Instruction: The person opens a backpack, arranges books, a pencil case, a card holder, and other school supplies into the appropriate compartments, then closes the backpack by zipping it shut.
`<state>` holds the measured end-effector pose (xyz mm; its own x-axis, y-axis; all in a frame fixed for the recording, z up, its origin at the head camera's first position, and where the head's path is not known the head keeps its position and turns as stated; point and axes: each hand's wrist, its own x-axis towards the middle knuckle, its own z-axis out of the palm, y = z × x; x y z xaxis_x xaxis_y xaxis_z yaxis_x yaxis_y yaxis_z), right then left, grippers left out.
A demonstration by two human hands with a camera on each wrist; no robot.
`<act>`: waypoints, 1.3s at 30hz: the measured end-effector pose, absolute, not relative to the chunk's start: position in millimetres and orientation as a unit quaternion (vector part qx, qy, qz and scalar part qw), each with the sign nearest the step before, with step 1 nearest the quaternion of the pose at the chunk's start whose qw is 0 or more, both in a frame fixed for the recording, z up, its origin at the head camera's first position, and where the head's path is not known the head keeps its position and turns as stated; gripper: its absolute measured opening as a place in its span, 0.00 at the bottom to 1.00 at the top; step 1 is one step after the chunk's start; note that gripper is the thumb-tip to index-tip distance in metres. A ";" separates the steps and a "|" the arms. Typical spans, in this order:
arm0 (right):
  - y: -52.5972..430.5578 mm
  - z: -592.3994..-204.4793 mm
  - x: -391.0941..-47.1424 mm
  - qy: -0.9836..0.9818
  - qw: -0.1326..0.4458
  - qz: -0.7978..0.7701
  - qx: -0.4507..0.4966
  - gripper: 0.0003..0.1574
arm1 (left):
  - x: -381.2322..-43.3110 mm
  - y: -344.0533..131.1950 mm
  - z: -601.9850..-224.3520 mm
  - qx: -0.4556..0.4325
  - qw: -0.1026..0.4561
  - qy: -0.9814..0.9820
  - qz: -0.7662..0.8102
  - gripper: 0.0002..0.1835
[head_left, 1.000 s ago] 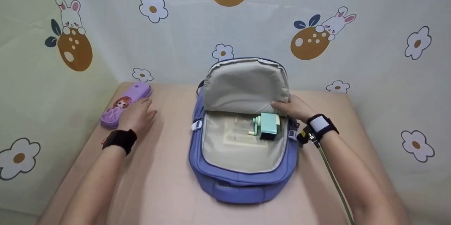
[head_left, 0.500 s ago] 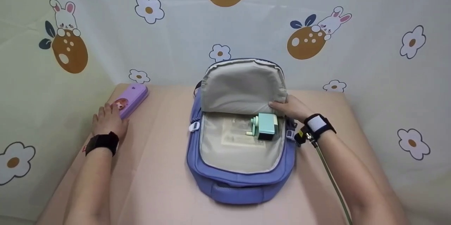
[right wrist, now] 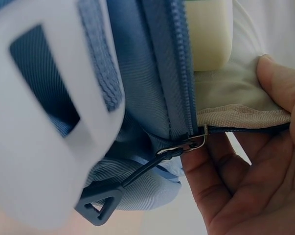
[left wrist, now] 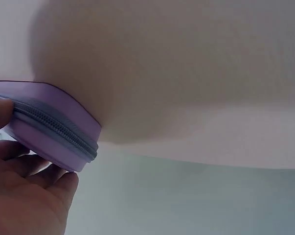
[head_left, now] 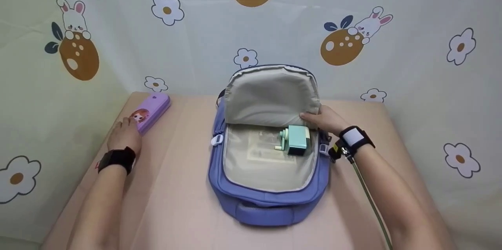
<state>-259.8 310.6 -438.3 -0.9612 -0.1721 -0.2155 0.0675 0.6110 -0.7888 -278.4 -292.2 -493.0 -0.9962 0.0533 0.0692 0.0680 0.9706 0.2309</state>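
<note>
A purple zippered pencil case (head_left: 156, 105) with a doll picture lies at the table's far left corner. My left hand (head_left: 124, 135) grips its near end; in the left wrist view the thumb lies by the zipper (left wrist: 54, 126) and the fingers press the opposite face. An unzipped blue backpack (head_left: 264, 215) lies on its back, its front flap (head_left: 270, 97) raised. My right hand (head_left: 329, 120) pinches the flap's right edge, thumb on the grey lining, fingers behind. Inside the backpack rests a mint-green crank pencil sharpener (head_left: 298, 140), at the right side.
The table (head_left: 176, 203) is covered in pale peach cloth. A patterned curtain (head_left: 196, 46) hangs close behind and on both sides. A cable (head_left: 368, 195) runs from the right wristband. A zipper pull (right wrist: 101, 205) dangles beside the right hand.
My left hand moved left onto the pencil case, closed round its near end and shifted it slightly right. The right hand keeps its hold on the flap.
</note>
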 end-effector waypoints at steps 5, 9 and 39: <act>313.0 -438.7 -260.4 0.889 0.130 -0.437 -0.035 0.40 | -276.1 -272.1 -490.6 -0.051 0.034 -0.991 -0.116 0.25; 314.4 -438.7 -260.9 0.890 0.129 -0.435 -0.037 0.40 | -271.5 -253.0 -487.1 -0.045 0.033 -0.992 -0.116 0.22; 311.6 -435.6 -258.6 0.886 0.130 -0.443 -0.037 0.40 | -268.9 -169.7 -462.4 0.015 -0.078 -0.989 -0.126 0.47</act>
<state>-258.6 311.6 -435.6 -0.9633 -0.1810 -0.1983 0.0498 0.6052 -0.7945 -268.9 -169.7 -462.4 -0.9873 -0.0100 -0.1588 -0.0496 0.9677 0.2473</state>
